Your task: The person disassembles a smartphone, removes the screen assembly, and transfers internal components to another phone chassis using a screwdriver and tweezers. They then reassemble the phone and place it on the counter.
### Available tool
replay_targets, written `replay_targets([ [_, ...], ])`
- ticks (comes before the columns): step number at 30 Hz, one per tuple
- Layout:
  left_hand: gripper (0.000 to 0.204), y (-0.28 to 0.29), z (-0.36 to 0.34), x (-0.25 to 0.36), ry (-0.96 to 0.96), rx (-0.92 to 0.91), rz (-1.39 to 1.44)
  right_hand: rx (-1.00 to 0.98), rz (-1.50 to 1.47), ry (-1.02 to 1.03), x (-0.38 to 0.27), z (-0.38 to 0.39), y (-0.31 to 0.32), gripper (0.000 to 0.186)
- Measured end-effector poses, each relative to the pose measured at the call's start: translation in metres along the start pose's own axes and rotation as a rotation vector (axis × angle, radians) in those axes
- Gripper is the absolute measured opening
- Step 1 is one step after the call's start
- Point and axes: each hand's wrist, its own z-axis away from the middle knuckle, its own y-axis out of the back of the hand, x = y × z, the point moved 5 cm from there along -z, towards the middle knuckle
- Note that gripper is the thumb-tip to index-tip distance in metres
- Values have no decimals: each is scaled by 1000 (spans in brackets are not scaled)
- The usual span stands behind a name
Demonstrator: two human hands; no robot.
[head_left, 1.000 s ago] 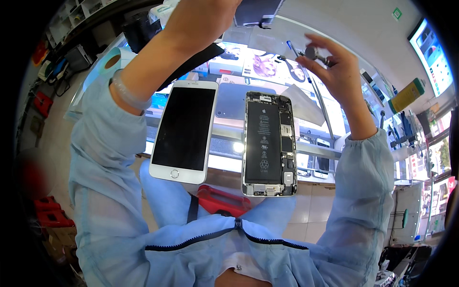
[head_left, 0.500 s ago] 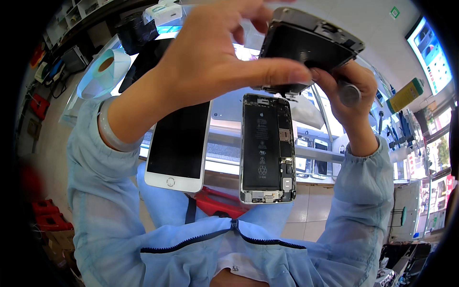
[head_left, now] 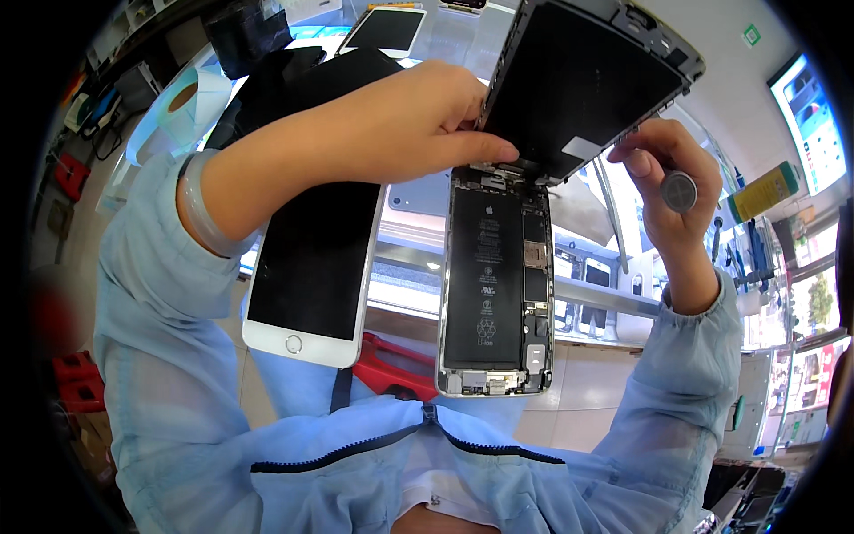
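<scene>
A detached-looking phone screen assembly (head_left: 578, 89), its black inner side toward me, stands tilted up at the far end of an opened phone body (head_left: 485, 285). That body shows its black battery and small metal parts. My left hand (head_left: 436, 111) pinches the screen's lower left corner, thumb on the inner side. At the screen's right edge, my right hand (head_left: 672, 169) is curled around a tool, probably a screwdriver (head_left: 679, 190), with only its round grey end showing. Its fingertips are close to that edge; contact is unclear. A white phone (head_left: 311, 267) with a black screen lies left of the body.
A tape roll (head_left: 182, 107) and a black flat pad (head_left: 311, 84) are at the left. Another white phone (head_left: 387, 31) lies at the back. Phones show inside the glass counter (head_left: 614, 301). A yellow bottle (head_left: 763, 193) stands right; a red stool (head_left: 391, 369) is below.
The screen assembly has come down to the opened body's far end and tilted more upright. My left hand has lowered and now grips its corner; my right hand has shifted slightly right and down.
</scene>
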Motion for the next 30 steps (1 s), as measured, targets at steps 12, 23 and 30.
replay_targets([
  [12,45,1,2,-9,-128,120,-102,-218,376,438,-4,17,-9,19],
  [23,31,2,3,-5,-116,97,-17,-331,226,397,-17,20,-24,27],
  [30,31,2,6,-1,-231,151,-70,-381,179,244,-16,21,-34,20],
])
